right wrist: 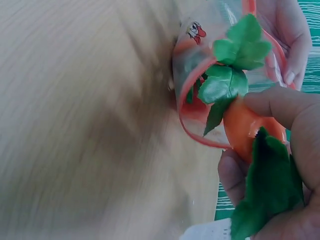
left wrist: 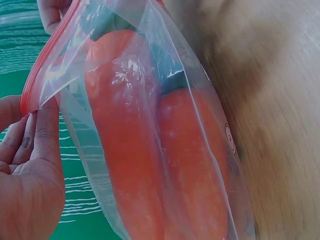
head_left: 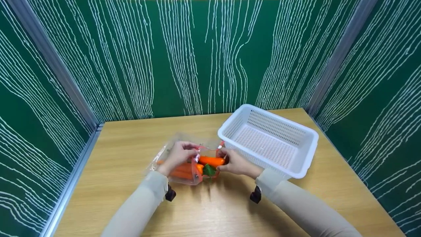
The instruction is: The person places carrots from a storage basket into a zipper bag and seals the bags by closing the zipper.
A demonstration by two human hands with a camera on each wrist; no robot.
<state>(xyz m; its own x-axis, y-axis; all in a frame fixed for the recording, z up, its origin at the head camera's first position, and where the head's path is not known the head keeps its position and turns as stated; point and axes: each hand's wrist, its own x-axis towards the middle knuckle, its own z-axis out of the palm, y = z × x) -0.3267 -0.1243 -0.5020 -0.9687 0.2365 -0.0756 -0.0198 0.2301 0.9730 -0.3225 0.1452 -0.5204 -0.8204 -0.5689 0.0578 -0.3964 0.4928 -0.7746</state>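
A clear zip bag (left wrist: 80,105) with a red-orange edge lies on the table, and orange carrots (left wrist: 125,135) with green leafy tops show through its film. My left hand (head_left: 179,154) pinches the red edge (left wrist: 42,62) at the bag's mouth between thumb and fingers. At the open mouth, my right hand (head_left: 237,163) grips one carrot (right wrist: 245,130) near its leafy end. Green leaves (right wrist: 225,82) of another carrot stick out of the mouth beside it. The far end of the gripped carrot is hidden inside the bag in the right wrist view.
A white plastic basket (head_left: 266,144) with slotted walls stands to the right, just behind my right hand. The wooden table (head_left: 131,138) meets green walls with white wavy lines at the back and sides. Dark wrist devices (head_left: 170,193) hang below both sleeves.
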